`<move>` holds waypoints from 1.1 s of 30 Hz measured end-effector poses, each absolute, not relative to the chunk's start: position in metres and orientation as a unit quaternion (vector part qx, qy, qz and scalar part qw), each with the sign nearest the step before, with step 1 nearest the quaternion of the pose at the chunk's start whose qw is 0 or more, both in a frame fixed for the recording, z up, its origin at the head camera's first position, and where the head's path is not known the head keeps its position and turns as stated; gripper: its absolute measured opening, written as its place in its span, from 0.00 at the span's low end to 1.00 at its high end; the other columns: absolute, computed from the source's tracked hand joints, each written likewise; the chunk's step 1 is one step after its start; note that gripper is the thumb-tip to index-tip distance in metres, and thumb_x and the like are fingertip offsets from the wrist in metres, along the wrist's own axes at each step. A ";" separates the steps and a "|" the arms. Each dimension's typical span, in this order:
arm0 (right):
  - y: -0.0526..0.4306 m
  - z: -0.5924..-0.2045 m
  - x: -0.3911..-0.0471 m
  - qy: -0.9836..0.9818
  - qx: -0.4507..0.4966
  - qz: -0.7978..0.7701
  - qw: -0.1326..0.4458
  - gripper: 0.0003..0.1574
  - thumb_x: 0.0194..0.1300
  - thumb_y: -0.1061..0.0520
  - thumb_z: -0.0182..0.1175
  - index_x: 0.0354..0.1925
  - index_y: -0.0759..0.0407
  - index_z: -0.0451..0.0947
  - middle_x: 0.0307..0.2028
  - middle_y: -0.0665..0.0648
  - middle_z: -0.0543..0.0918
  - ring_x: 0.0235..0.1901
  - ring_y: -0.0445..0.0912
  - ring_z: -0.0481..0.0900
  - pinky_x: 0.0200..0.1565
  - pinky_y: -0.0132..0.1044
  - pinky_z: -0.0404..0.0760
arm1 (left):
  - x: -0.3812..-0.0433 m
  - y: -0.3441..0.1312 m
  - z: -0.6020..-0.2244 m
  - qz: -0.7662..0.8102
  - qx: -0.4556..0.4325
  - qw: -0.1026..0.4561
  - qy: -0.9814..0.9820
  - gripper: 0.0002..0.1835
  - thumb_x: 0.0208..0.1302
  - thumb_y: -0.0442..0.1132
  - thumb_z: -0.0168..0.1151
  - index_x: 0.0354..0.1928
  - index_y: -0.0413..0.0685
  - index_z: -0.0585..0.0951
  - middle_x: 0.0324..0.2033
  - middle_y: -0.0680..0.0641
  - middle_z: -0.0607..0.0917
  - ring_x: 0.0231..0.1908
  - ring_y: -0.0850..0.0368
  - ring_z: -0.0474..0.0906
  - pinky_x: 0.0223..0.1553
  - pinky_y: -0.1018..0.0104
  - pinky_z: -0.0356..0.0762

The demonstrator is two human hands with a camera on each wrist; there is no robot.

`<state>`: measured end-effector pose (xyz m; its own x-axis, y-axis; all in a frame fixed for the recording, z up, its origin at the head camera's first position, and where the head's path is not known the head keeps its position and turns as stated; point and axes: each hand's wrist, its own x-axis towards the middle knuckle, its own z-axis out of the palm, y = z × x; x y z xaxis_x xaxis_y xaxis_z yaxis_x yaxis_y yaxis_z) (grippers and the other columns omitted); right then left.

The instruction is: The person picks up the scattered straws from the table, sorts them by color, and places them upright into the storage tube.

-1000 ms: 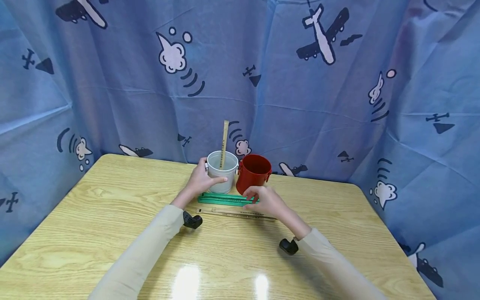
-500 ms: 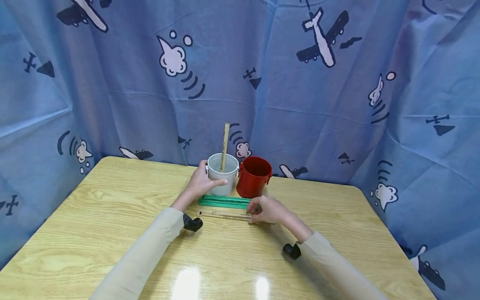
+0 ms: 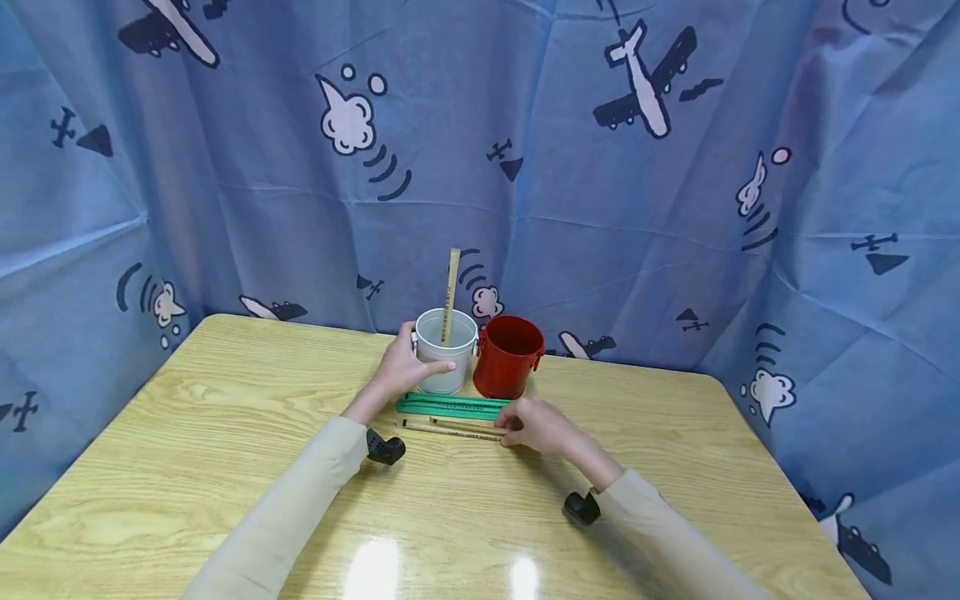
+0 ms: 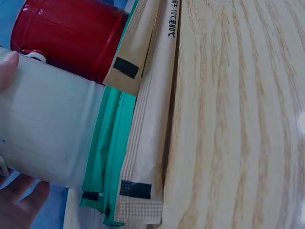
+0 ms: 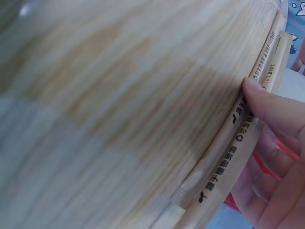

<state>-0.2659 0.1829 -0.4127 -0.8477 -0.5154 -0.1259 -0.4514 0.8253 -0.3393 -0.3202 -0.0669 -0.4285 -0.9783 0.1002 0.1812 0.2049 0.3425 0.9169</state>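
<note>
My left hand grips the white bucket from its left side, thumb across the front. Inside that bucket one straw in a tan paper wrapper stands upright, leaning slightly right. On the table in front, my right hand pinches the right part of two tan paper-wrapped straws, thumb on the near side. In the left wrist view the wrapped straws' far ends show black marks, and one overlaps the green-wrapped straws. Whether both tan straws are held, I cannot tell.
A red bucket stands right of the white one. The green-wrapped straws lie between the buckets and the tan ones. Behind the wooden table hangs a blue curtain with airplane prints.
My right hand has come down onto the tan wrapped straws and closed its fingers on them. Those straws have shifted and turned slightly. My left hand stays on the white bucket.
</note>
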 end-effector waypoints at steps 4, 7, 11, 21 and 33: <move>0.184 -0.412 -0.266 0.951 -0.253 -0.150 0.098 0.09 0.53 0.60 0.71 0.35 0.53 0.83 0.25 0.46 0.78 0.28 0.40 0.71 0.34 0.31 0.72 | -0.322 -0.067 -0.428 -0.563 -0.094 0.045 -0.820 0.50 0.46 0.47 0.77 0.67 0.40 0.58 0.60 0.38 0.73 0.62 0.43 0.70 0.65 0.49 0.66; 0.185 -0.411 -0.266 0.950 -0.253 -0.160 0.089 0.09 0.53 0.60 0.71 0.35 0.53 0.83 0.27 0.47 0.80 0.29 0.40 0.72 0.34 0.30 0.74 | -0.322 -0.066 -0.427 -0.563 -0.093 0.044 -0.820 0.50 0.46 0.47 0.77 0.67 0.40 0.59 0.60 0.38 0.73 0.62 0.43 0.70 0.66 0.49 0.65; 0.187 -0.409 -0.266 0.949 -0.257 -0.167 0.075 0.09 0.53 0.59 0.71 0.34 0.53 0.82 0.28 0.47 0.82 0.30 0.39 0.74 0.34 0.30 0.75 | -0.322 -0.066 -0.427 -0.563 -0.093 0.042 -0.820 0.50 0.46 0.47 0.77 0.67 0.41 0.58 0.61 0.39 0.73 0.62 0.43 0.69 0.66 0.49 0.65; 0.189 -0.393 -0.264 0.945 -0.267 -0.186 0.036 0.08 0.55 0.60 0.70 0.34 0.53 0.81 0.29 0.49 0.82 0.30 0.40 0.75 0.31 0.29 0.74 | -0.321 -0.067 -0.427 -0.565 -0.090 0.037 -0.819 0.50 0.47 0.47 0.77 0.67 0.42 0.58 0.60 0.39 0.73 0.61 0.44 0.70 0.64 0.48 0.67; 0.187 -0.360 -0.270 0.910 -0.262 -0.320 0.001 0.11 0.57 0.62 0.68 0.41 0.61 0.81 0.30 0.55 0.83 0.30 0.43 0.80 0.34 0.32 0.81 | -0.319 -0.067 -0.424 -0.568 -0.088 0.030 -0.818 0.50 0.46 0.47 0.77 0.67 0.41 0.58 0.60 0.39 0.73 0.62 0.43 0.70 0.66 0.48 0.65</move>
<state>-0.2699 0.1874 -0.3597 -0.8625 -0.4779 0.1668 -0.4770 0.6570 -0.5838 -0.3194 -0.0673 -0.4239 -0.9828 0.1101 0.1483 0.1774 0.3396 0.9237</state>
